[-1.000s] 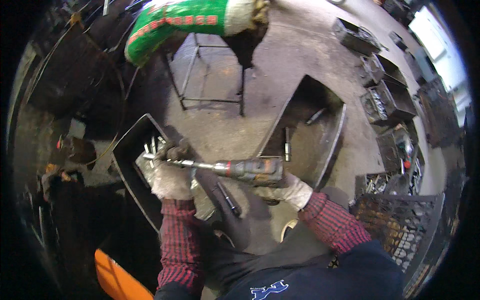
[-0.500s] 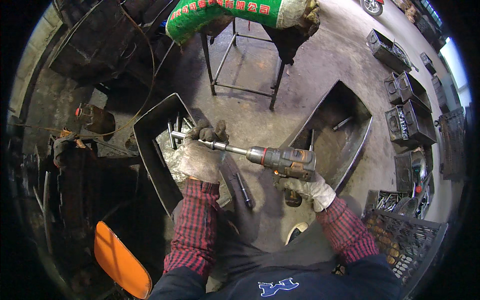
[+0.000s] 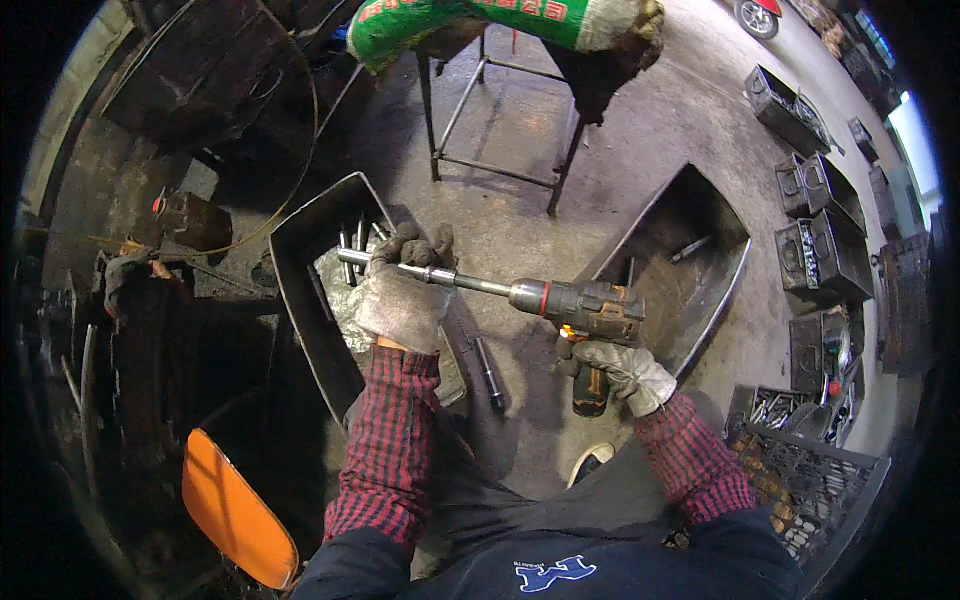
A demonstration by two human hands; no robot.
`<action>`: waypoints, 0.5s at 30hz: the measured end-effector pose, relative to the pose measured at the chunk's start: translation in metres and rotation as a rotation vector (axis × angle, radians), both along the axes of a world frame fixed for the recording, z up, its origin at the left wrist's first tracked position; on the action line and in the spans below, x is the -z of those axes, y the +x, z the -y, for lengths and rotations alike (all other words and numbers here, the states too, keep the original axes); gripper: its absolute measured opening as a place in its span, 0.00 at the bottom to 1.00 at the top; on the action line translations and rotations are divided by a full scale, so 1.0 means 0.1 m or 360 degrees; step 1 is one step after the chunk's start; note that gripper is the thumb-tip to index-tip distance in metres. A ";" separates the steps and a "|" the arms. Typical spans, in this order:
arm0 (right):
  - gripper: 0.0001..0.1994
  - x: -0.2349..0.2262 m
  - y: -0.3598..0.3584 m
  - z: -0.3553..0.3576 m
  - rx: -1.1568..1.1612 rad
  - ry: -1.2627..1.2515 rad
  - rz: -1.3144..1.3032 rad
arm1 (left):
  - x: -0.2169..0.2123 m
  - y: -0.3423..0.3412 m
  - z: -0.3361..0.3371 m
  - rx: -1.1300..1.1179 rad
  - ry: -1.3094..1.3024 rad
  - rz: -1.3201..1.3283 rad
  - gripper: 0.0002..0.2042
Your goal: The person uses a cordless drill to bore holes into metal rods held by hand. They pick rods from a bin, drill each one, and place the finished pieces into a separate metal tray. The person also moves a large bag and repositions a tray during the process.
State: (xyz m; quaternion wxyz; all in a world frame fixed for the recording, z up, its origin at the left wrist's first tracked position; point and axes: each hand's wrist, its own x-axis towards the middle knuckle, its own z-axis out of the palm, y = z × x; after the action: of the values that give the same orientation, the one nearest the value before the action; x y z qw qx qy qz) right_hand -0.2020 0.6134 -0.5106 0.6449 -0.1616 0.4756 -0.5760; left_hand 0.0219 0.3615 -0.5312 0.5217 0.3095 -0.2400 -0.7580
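Observation:
In my gloved right hand (image 3: 628, 376) is a cordless drill (image 3: 600, 308), gripped by its handle, with an orange light glowing under the body and its battery (image 3: 590, 390) below my fingers. The drill points left. A steel rod (image 3: 480, 283) runs in line from its chuck to my gloved left hand (image 3: 400, 300), whose fingers close round it. Part of the rod hides behind those fingers; its collar and thicker far end show. Beneath my left hand stands a metal bin (image 3: 290, 235) holding several similar rods. Another collared rod (image 3: 488, 372) lies to the right of that bin.
A second metal bin (image 3: 735, 270) at the right holds a few rods. Farther right stand several metal boxes (image 3: 840, 250) of parts and a black plastic crate (image 3: 870, 490). A green sack (image 3: 480, 15) lies over a metal stand (image 3: 500, 175) ahead. An orange seat (image 3: 238, 510) is at lower left.
The drill's front end has risen slightly relative to its body, and more of the handle and battery shows. My left hand still holds the rod. The whole view has shifted a little.

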 end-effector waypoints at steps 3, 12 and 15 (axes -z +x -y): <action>0.32 -0.02 0.01 -0.05 0.0160 0.0154 0.0211 | 0.13 0.07 0.00 0.0074 -0.0097 0.0233 0.06; 0.25 -0.07 -0.06 -0.25 0.0192 0.0337 -0.0007 | -0.28 -0.08 -0.10 -0.0126 0.0826 -0.0808 0.04; 0.25 -0.01 -0.07 -0.29 -0.0019 0.0123 -0.0471 | -0.35 -0.08 -0.06 0.0015 0.0949 -0.0907 0.05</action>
State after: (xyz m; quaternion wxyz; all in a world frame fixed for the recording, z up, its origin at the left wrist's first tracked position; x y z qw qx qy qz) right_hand -0.2095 0.6421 -0.5094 0.5770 -0.2225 0.5863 -0.5233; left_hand 0.0137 0.3678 -0.4967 0.4512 0.2238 0.1428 -0.8520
